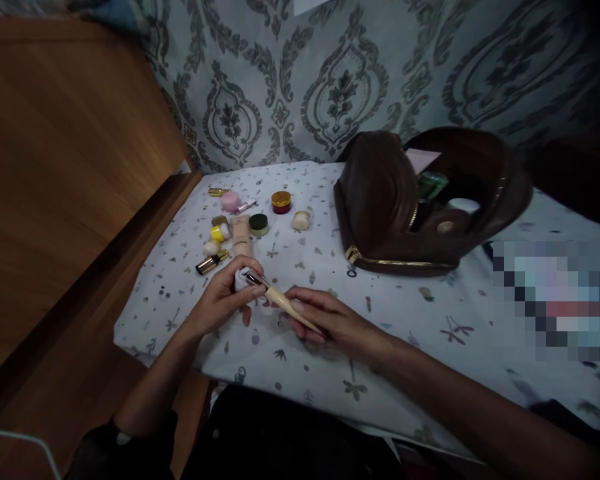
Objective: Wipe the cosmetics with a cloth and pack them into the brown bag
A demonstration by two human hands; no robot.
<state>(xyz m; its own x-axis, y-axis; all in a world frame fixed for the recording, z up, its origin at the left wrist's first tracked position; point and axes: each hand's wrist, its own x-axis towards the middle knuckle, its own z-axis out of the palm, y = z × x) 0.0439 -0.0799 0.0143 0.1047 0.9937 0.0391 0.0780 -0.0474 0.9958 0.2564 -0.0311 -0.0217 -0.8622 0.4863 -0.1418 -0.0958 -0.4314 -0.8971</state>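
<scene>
My right hand (pixel 320 317) is closed round the pale wooden handle of a makeup brush (pixel 285 303), held slantwise above the table. At the metal collar end, my left hand (pixel 233 293) grips the brush together with a whitish, cloth-like piece (pixel 241 278). The bristles are hidden by that piece and my fingers. Just beyond my left hand stand a beige squeeze tube (pixel 241 235) and a black-and-gold small bottle (pixel 211 263) lying on its side.
Several small jars, among them a red one with a gold lid (pixel 281 202) and a dark green one (pixel 259 225), stand on the patterned cloth (pixel 300 373). An unzipped brown bag (pixel 380 200) sits at the right. A wooden panel (pixel 70 167) rises at the left.
</scene>
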